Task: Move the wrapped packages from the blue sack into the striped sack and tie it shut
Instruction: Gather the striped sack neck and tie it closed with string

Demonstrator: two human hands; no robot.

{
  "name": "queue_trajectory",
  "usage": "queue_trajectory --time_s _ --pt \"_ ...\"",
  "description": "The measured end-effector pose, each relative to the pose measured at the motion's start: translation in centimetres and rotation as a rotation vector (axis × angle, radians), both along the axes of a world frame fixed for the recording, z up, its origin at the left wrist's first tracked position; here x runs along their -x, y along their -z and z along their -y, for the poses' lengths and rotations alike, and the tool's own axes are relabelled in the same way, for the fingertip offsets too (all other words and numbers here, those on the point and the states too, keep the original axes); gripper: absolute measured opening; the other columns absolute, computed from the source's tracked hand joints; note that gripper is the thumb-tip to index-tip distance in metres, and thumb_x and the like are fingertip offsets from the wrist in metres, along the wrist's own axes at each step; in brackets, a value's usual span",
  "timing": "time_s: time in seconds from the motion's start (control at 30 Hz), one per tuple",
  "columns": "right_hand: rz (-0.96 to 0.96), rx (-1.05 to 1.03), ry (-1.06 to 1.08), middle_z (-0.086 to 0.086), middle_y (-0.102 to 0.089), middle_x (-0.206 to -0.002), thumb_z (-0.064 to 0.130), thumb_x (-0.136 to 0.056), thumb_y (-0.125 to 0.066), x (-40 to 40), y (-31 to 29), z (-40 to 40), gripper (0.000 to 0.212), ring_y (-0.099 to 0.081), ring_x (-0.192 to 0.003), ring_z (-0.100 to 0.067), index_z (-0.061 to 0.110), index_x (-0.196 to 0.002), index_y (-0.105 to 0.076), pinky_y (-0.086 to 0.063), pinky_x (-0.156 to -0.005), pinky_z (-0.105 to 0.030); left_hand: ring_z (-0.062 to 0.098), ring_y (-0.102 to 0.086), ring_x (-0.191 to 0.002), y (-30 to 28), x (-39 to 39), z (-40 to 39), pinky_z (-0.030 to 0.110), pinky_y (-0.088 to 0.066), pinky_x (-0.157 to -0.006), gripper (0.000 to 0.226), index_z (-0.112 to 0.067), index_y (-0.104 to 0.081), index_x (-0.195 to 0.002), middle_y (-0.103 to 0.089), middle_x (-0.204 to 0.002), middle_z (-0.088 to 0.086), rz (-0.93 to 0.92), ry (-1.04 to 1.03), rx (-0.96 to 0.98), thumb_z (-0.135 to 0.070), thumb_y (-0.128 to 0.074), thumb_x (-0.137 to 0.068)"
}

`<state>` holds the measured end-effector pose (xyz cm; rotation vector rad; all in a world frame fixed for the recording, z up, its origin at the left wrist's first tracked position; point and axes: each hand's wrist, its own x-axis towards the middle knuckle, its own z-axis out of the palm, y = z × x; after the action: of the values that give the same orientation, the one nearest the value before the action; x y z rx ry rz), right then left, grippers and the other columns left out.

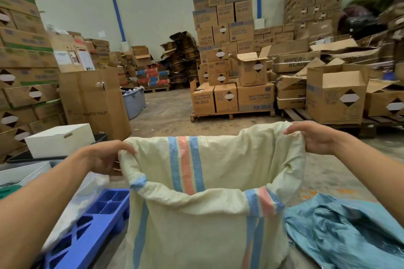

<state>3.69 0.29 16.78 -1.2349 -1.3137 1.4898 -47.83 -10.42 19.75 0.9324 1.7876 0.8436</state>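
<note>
- Warehouse floor [166,105] is showing behind, with stacked cardboard boxes [231,35] all round.
- Striped sack [203,214] is standing upright at centre, mouth held wide, rim rolled outward.
- Left hand [105,157] is gripping the left rim, fingers curled over the fabric.
- Right hand [314,135] is pinching the far right rim, fingers clamped on the edge.
- Blue sack [341,231] is lying crumpled just beside the striped one, lower right; no wrapped packages are showing.
- Blue plastic pallet [96,220] is sitting lower left.
- Risk: on letting go of either rim to reach for packages, the soft mouth is likely sagging closed or the sack slumping over.
</note>
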Motion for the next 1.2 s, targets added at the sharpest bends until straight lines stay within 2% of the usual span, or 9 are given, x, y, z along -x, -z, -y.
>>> queue_trajectory --time_s 0.13,0.23,0.4,0.53,0.63,0.8,0.97,1.1,1.2 --pt "0.472 -0.323 0.317 -0.013 -0.066 -0.110 -0.004 -0.083 -0.065 1.0 -0.1 -0.7 0.035 -0.062 -0.101 -0.031 0.014 -0.112 -0.069 -0.054 -0.091 -0.049 0.032 -0.064 -0.100 0.7 0.6 -0.8 0.041 -0.054 -0.080 0.037 -0.008 -0.057 -0.117 -0.064 -0.118 0.020 -0.022 -0.021 -0.090 -0.015 -0.068 -0.083" --pt "0.783 -0.527 0.537 -0.008 -0.064 -0.100 0.004 -0.083 -0.068 1.4 0.3 -0.9 0.029 -0.061 -0.092 -0.028 0.020 -0.107 -0.061 -0.057 -0.079 -0.047 0.032 -0.061 -0.084 0.7 0.3 -1.7 0.040 -0.051 -0.070 0.021 -0.005 -0.060 -0.100 -0.064 -0.104 0.025 -0.331 -0.194 -0.262 -0.007 -0.069 -0.080" --pt "0.923 -0.422 0.492 -0.011 -0.063 -0.088 0.016 -0.083 -0.066 1.6 0.9 -0.2 0.011 -0.059 -0.075 -0.026 0.008 -0.084 -0.058 -0.052 -0.064 -0.036 0.031 -0.066 -0.086 -0.8 -2.7 -0.9 0.039 -0.057 -0.072 0.036 -0.002 -0.059 -0.105 -0.066 -0.097 0.019 -0.499 -0.308 -0.181 -0.021 -0.075 -0.079" --pt "0.531 -0.107 0.263 -0.014 -0.059 -0.090 0.024 -0.086 -0.072 0.0 0.2 0.9 0.033 -0.060 -0.077 -0.027 0.002 -0.090 -0.048 -0.051 -0.057 -0.036 0.036 -0.064 -0.099 -1.4 -5.0 1.4 0.047 -0.056 -0.081 0.040 -0.008 -0.054 -0.111 -0.064 -0.108 0.020 -0.185 -0.260 -0.057 -0.026 -0.072 -0.080" --pt "0.245 0.043 0.160 -0.016 -0.066 -0.104 0.020 -0.085 -0.073 -0.7 0.0 1.1 0.035 -0.066 -0.092 -0.032 0.005 -0.112 -0.056 -0.057 -0.079 -0.044 0.030 -0.060 -0.091 -2.3 -6.0 3.0 0.042 -0.051 -0.078 0.025 -0.007 -0.057 -0.105 -0.062 -0.100 0.016 -0.039 -0.191 -0.117 -0.020 -0.061 -0.085" --pt "-0.286 0.049 0.000 -0.013 -0.065 -0.108 0.013 -0.086 -0.055 -0.8 -0.7 0.5 0.035 -0.064 -0.093 -0.027 0.005 -0.120 -0.060 -0.053 -0.074 -0.039 0.029 -0.062 -0.084 -3.5 -6.1 2.6 0.036 -0.059 -0.063 0.016 -0.003 -0.060 -0.103 -0.065 -0.095 0.017 -0.086 -0.184 -0.252 -0.002 -0.055 -0.088" --pt "0.305 -0.346 0.446 -0.011 -0.067 -0.106 -0.001 -0.087 -0.063 -0.9 -1.3 -0.5 0.024 -0.063 -0.091 -0.026 0.014 -0.104 -0.072 -0.051 -0.066 -0.031 0.035 -0.058 -0.096 -3.9 -7.3 1.3 0.045 -0.053 -0.083 0.026 -0.014 -0.055 -0.102 -0.058 -0.102 0.014 -0.668 -0.427 -0.429 -0.003 -0.067 -0.081" --pt "0.690 -0.647 0.591 -0.009 -0.062 -0.085 0.007 -0.083 -0.068 -0.7 -5.7 1.7 0.012 -0.053 -0.079 -0.025 0.015 -0.092 -0.068 -0.043 -0.065 -0.029 0.040 -0.061 -0.102 -6.3 -6.8 7.9 0.045 -0.054 -0.088 0.047 -0.001 -0.057 -0.116 -0.062 -0.115 0.020 -0.589 -0.582 -0.365 -0.007 -0.075 -0.073" --pt "0.706 -0.406 0.422 -0.010 -0.057 -0.078 0.013 -0.083 -0.069 -1.1 -4.6 1.5 0.020 -0.054 -0.069 -0.025 -0.001 -0.096 -0.063 -0.038 -0.052 -0.026 0.035 -0.066 -0.097 -6.2 -6.4 8.6 0.046 -0.056 -0.086 0.056 -0.002 -0.058 -0.114 -0.067 -0.109 0.020 -0.270 -0.391 -0.039 -0.011 -0.080 -0.063"
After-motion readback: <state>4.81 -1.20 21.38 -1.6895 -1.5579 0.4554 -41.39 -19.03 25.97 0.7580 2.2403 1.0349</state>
